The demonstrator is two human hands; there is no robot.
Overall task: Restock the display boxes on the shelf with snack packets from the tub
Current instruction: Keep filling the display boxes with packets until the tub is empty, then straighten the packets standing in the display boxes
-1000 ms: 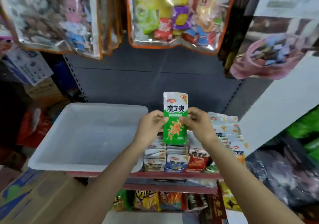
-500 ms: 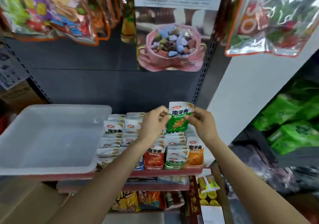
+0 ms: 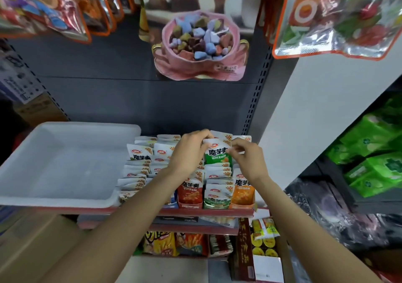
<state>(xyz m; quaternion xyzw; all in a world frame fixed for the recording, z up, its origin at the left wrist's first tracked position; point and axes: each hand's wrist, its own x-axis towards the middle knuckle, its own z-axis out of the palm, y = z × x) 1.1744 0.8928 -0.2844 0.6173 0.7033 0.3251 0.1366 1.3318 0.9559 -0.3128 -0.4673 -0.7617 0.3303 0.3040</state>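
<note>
A green snack packet (image 3: 218, 155) stands upright in the far part of the green display box (image 3: 216, 203), its top edge above the packets around it. The person's left hand (image 3: 188, 154) pinches the packet's top left corner between thumb and curled fingers. The right hand (image 3: 250, 157) pinches the top right corner the same way. Both forearms reach in from the near edge.

The green box sits on a red-edged shelf (image 3: 206, 212), between a red display box (image 3: 188, 197) on its left and an orange display box (image 3: 243, 195) on its right. All three are packed with upright packets in rows running from near to far. Further left are more rows of white-topped packets (image 3: 140, 152), partly hidden by the left forearm.

Left of these rows, touching them, a white plastic tub (image 3: 65, 165) rests on the same shelf; nothing shows inside it.

A lower shelf holds yellow and orange snack bags (image 3: 174, 243). Above, clear bags of sweets (image 3: 335, 14) hang, and a poster of a pink bowl (image 3: 199, 45) is fixed to the dark back panel.
</note>
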